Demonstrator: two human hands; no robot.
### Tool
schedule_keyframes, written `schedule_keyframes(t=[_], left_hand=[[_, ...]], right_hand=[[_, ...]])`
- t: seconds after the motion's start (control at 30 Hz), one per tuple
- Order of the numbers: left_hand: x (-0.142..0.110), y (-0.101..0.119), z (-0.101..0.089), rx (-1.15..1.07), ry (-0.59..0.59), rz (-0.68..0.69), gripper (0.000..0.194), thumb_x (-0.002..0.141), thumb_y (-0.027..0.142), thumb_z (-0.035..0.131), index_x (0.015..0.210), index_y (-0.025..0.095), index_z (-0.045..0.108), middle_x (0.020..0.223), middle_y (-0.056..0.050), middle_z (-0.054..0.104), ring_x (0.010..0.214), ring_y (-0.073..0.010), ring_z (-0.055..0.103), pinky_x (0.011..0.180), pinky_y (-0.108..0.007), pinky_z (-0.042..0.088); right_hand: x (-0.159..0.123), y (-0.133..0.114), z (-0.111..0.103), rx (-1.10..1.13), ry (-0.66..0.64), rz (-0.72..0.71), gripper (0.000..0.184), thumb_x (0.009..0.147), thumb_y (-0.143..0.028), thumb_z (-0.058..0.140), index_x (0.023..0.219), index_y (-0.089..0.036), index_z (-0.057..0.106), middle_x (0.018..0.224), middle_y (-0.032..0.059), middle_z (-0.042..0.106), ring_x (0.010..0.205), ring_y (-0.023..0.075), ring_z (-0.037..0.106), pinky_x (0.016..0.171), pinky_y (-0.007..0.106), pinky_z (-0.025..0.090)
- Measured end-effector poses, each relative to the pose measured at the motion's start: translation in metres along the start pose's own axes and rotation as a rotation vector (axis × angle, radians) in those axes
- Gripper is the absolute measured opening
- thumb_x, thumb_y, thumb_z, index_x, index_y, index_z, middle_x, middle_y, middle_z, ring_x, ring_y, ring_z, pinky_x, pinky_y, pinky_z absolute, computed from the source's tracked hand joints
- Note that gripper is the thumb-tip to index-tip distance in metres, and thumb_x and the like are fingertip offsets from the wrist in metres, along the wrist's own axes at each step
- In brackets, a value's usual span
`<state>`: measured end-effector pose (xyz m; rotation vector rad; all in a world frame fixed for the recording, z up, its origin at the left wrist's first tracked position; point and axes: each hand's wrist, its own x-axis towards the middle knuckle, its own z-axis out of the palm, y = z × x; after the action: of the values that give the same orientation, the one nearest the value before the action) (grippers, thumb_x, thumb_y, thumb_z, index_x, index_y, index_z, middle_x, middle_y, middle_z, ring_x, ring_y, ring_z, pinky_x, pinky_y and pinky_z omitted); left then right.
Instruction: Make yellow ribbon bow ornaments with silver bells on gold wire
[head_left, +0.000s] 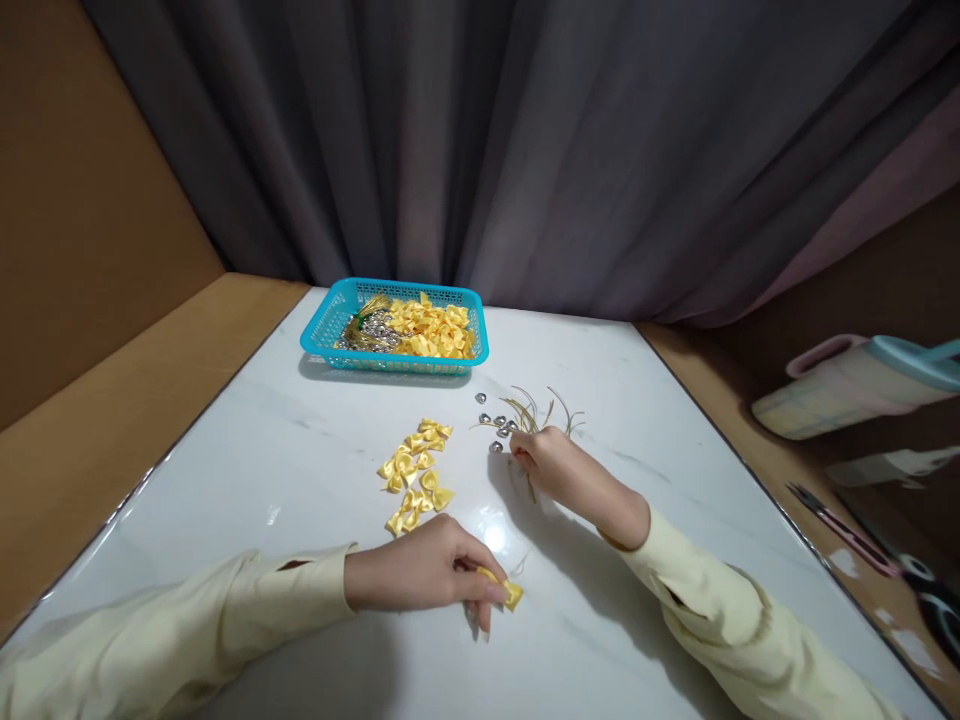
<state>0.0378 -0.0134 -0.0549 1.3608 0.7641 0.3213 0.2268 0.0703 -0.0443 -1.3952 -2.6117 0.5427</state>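
Note:
My left hand (435,570) is closed in a pinch on a small yellow ribbon bow (513,597) low over the white tabletop. A thin pale strand shows just above that bow. Farther out and to the right, my right hand (559,462) is pinched shut at the edge of several silver beads (502,423). What its fingertips hold, if anything, is hidden. Gold cords (529,408) fan out behind and beneath the right hand. A loose cluster of yellow bows (414,470) lies beyond my left hand.
A blue basket (396,369) at the back holds yellow bows, silver beads and a bundle of gold cords. Along the right side are a tumbler (855,392), a white bottle (885,467), pink-handled snips (847,530) and a black-handled tool (934,605). A grey curtain (480,140) hangs behind.

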Motion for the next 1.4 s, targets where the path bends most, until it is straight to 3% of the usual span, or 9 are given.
schedule_keyframes(t=[0.3,0.5,0.7,0.87,0.97,1.03,1.1,1.27,1.4], left_hand=[[0.0,-0.004,0.0,-0.009,-0.011,-0.011,0.022,0.079,0.028,0.058,0.082,0.012,0.073,0.066,-0.005,0.073,0.064,-0.0149,0.065,0.068,-0.022,0.05],[-0.001,-0.002,0.0,-0.025,-0.01,-0.019,0.021,0.078,0.028,0.059,0.082,0.013,0.073,0.066,-0.004,0.073,0.065,-0.015,0.066,0.069,-0.023,0.05],[-0.001,-0.003,-0.002,-0.021,-0.014,-0.008,0.021,0.078,0.028,0.058,0.081,0.013,0.073,0.065,-0.004,0.072,0.064,-0.0148,0.066,0.069,-0.023,0.05],[-0.003,0.001,-0.001,-0.055,-0.006,-0.023,0.02,0.077,0.029,0.061,0.081,0.012,0.07,0.062,-0.004,0.071,0.06,-0.0144,0.065,0.065,-0.023,0.05],[-0.003,0.003,0.0,-0.084,0.011,-0.037,0.02,0.076,0.031,0.063,0.081,0.012,0.067,0.059,-0.003,0.069,0.058,-0.014,0.064,0.063,-0.024,0.049],[-0.002,0.002,0.0,-0.089,0.007,-0.033,0.019,0.077,0.031,0.063,0.08,0.012,0.066,0.059,-0.003,0.069,0.057,-0.0136,0.064,0.062,-0.024,0.049],[-0.002,0.001,0.0,-0.091,-0.002,-0.016,0.021,0.077,0.032,0.063,0.079,0.012,0.064,0.061,-0.004,0.069,0.058,-0.0138,0.064,0.062,-0.024,0.049],[0.0,-0.002,-0.005,-0.07,0.031,0.049,0.02,0.084,0.029,0.053,0.084,0.011,0.061,0.075,-0.009,0.071,0.07,-0.0152,0.065,0.07,-0.027,0.05],[-0.001,0.003,-0.008,0.036,0.079,0.076,0.018,0.088,0.025,0.045,0.094,0.012,0.056,0.083,-0.008,0.072,0.078,-0.0152,0.064,0.076,-0.028,0.047]], right_hand=[[0.011,-0.004,-0.001,-0.165,-0.092,0.002,0.022,0.059,0.006,0.041,0.058,-0.015,0.046,0.048,-0.0049,0.028,0.042,0.0076,0.02,0.045,0.026,0.013],[0.019,-0.014,-0.006,-0.195,-0.157,-0.053,0.04,0.066,0.005,0.044,0.1,-0.015,0.053,0.053,-0.005,0.038,0.041,0.0075,0.023,0.046,0.025,0.015],[0.029,-0.016,-0.007,-0.165,-0.232,-0.156,0.022,0.069,0.005,0.046,0.072,-0.014,0.059,0.056,-0.0003,0.048,0.045,0.0079,0.033,0.047,0.025,0.017],[0.032,-0.012,-0.014,-0.06,-0.224,-0.179,0.023,0.071,0.004,0.048,0.061,-0.014,0.057,0.053,-0.0017,0.048,0.047,0.0077,0.036,0.049,0.022,0.025],[0.026,-0.01,-0.027,0.039,-0.168,-0.154,0.017,0.075,-0.002,0.051,0.068,-0.015,0.06,0.052,-0.0036,0.05,0.048,0.0077,0.041,0.053,0.021,0.032],[0.017,-0.009,-0.039,0.114,-0.133,-0.128,0.011,0.083,-0.014,0.052,0.077,-0.015,0.061,0.051,-0.0042,0.05,0.046,0.008,0.044,0.052,0.021,0.036],[0.005,-0.008,-0.052,0.271,-0.082,-0.093,0.017,0.087,-0.028,0.051,0.079,-0.015,0.06,0.054,-0.0029,0.053,0.046,0.0086,0.047,0.049,0.021,0.039],[-0.029,-0.017,-0.086,0.964,0.236,-0.011,0.013,0.076,-0.026,0.069,0.068,-0.02,0.06,0.058,-0.0017,0.057,0.048,0.0099,0.051,0.045,0.023,0.04],[-0.062,-0.025,-0.111,1.082,0.436,-0.097,0.015,0.072,-0.028,0.074,0.065,-0.026,0.061,0.068,0.001,0.066,0.061,0.0152,0.062,0.045,0.023,0.044]])
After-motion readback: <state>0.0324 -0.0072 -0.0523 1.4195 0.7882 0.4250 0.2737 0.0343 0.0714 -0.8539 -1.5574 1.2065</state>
